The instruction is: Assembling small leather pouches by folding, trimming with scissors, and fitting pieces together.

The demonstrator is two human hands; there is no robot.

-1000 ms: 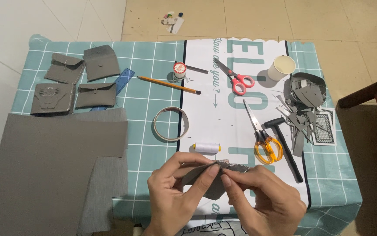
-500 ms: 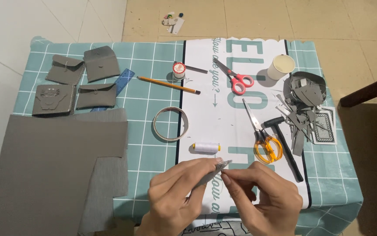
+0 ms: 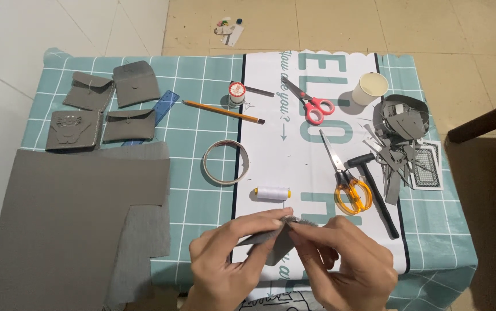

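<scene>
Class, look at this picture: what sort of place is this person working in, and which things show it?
Probably a home craft table on a tiled floor: grey felt sheets, finished felt pouches, scissors and white thread lie around.

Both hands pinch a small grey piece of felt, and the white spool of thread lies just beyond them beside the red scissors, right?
Not quite. In the head view the white spool of thread lies beside the yellow scissors, not the red ones.

Small grey fabric piece [image 3: 271, 242]: matt, felt-like, soft fold. Large grey sheet [image 3: 69, 219]: same matt cloth. White thread spool [image 3: 272, 193]: smooth wound fibre. Yellow-handled scissors [image 3: 346, 173]: glossy plastic grips, bright metal blades. Teal checked tablecloth [image 3: 196, 126]: smooth, faint sheen.
</scene>
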